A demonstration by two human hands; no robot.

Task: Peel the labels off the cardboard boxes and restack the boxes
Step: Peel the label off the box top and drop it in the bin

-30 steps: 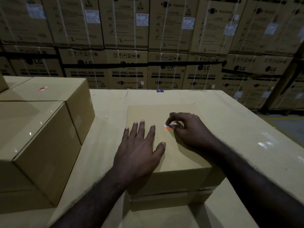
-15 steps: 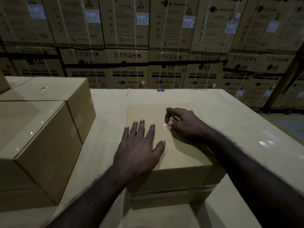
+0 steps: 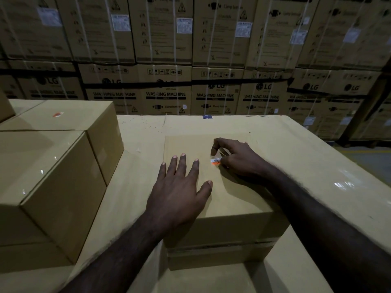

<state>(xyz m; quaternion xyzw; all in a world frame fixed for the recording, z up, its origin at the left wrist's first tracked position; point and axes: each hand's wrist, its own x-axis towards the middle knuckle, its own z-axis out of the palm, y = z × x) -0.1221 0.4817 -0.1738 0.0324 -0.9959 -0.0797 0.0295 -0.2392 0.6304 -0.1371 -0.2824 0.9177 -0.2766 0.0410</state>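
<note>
A plain cardboard box (image 3: 232,199) lies in front of me on a large cardboard surface. My left hand (image 3: 179,193) rests flat on its top with the fingers spread, holding nothing. A small white and orange label (image 3: 215,161) sticks on the box top. My right hand (image 3: 234,159) is bent over the label, its thumb and fingertips pinching the label's right end. Whether the label has lifted off the box I cannot tell.
Two stacked boxes (image 3: 48,176) stand at the left; the far one (image 3: 69,117) carries an orange label (image 3: 57,114). The big cardboard surface (image 3: 306,166) ends at the right, with floor beyond. A wall of washing machine cartons (image 3: 190,60) fills the background.
My right hand has shifted slightly away from me along the box top while working at the label. My left hand has stayed flat in place.
</note>
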